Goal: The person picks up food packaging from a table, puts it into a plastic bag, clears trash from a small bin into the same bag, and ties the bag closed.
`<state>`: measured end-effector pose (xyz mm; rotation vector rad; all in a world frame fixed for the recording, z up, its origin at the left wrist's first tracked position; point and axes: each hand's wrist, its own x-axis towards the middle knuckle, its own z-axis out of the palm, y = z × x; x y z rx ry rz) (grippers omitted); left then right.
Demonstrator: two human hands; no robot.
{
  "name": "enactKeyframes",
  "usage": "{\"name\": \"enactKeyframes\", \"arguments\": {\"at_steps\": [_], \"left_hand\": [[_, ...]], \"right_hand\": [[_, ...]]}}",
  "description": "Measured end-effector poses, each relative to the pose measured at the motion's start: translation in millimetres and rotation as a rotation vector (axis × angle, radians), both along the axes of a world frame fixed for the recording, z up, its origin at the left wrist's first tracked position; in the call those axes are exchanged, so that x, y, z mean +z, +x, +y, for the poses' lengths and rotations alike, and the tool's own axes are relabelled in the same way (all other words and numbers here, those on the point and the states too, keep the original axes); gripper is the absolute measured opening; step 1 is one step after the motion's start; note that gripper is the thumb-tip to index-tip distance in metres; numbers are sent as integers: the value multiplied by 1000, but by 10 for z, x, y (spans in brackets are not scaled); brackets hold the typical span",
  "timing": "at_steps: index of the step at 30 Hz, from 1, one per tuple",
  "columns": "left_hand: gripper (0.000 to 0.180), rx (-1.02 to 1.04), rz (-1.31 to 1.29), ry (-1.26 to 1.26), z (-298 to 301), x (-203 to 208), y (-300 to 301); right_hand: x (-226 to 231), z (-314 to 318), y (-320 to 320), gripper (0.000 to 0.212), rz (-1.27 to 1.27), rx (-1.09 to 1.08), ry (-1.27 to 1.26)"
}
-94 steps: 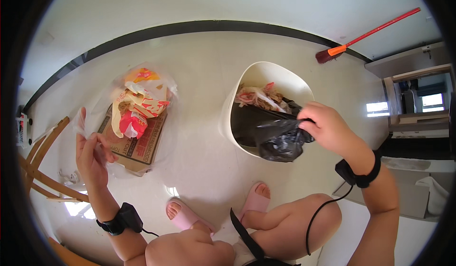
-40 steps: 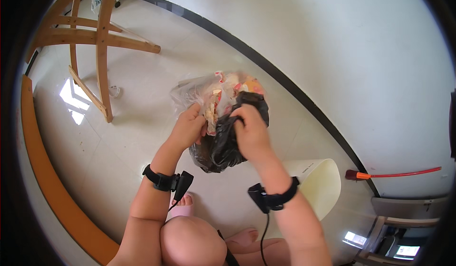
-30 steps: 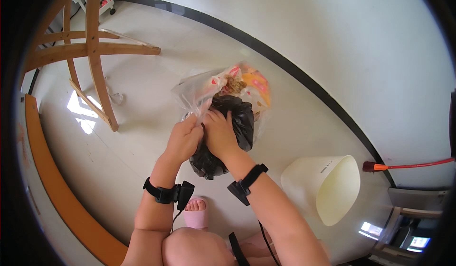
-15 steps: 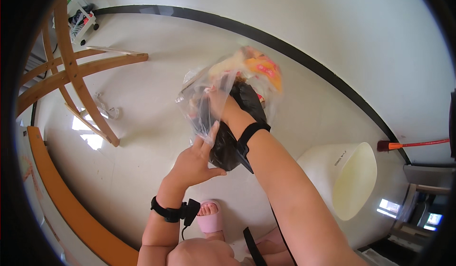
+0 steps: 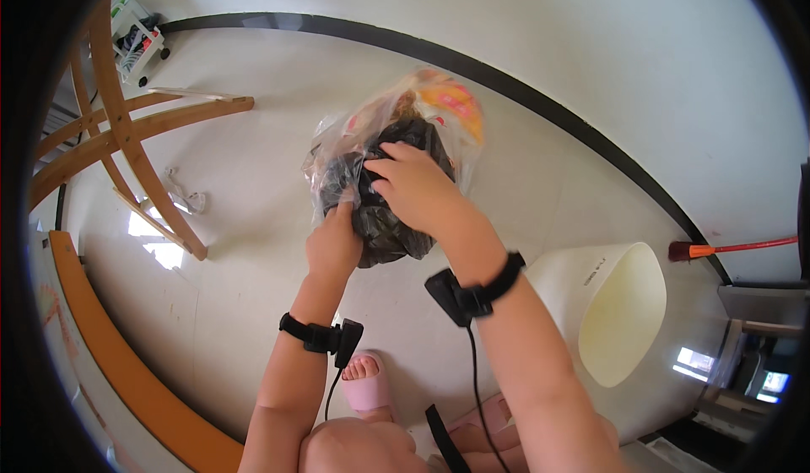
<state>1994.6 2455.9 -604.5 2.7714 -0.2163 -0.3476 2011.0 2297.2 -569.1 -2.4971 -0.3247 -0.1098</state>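
A clear plastic bag (image 5: 337,148) with orange and pink rubbish inside sits on the pale floor ahead of me. My right hand (image 5: 413,184) grips a black bin bag (image 5: 384,228) and presses it into the clear bag's mouth. My left hand (image 5: 333,245) pinches the clear bag's lower edge, right beside the black bag. Both wrists wear black bands with cables.
An empty cream waste bin (image 5: 620,325) stands at the right, close to my right forearm. A red-handled broom (image 5: 730,248) lies by the wall behind it. A wooden chair frame (image 5: 126,135) stands at the left. My foot in a pink slipper (image 5: 367,382) is below my hands.
The black bag came out of the cream bin and now sits in the clear bag. My left hand has risen to grip the clear bag's edge; my right hand presses on top.
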Motion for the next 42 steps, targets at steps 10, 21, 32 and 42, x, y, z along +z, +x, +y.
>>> {"name": "enactKeyframes", "arguments": {"at_steps": [10, 21, 32, 42], "left_hand": [[40, 176, 82, -242, -21, 109, 107], [69, -30, 389, -952, 34, 589, -12], [83, -76, 529, -1210, 299, 563, -61], [85, 2, 727, -1397, 849, 931, -306]], "right_hand": [[-241, 592, -1206, 80, 93, -529, 179], [-536, 603, -274, 59, -37, -372, -53], [-863, 1059, 130, 60, -11, -65, 206], [-674, 1263, 488, 37, 214, 116, -533]]}}
